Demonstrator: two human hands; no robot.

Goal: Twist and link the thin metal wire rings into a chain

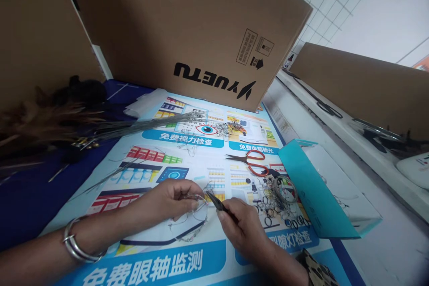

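Observation:
My left hand (182,196), with a silver bangle on its wrist, pinches a thin wire hoop (207,216) with fine twisted strands hanging from it. In my right hand (239,221) is a pair of dark-jawed pliers (216,201). The plier tips point up and left, right beside the hoop's upper edge and some loose wire ends. Whether the jaws grip the wire cannot be made out. Orange-handled scissors (250,159) lie just beyond my hands. To the right of my right hand is a tangle of wire coils and small rings (279,196).
A printed poster sheet (214,250) covers the table. Large cardboard boxes (150,22) wall the back. A teal open box (318,192) stands at right. Bundled long wires (157,121) and brown feathery material (40,120) lie at left. Small wire pieces (231,128) sit farther back.

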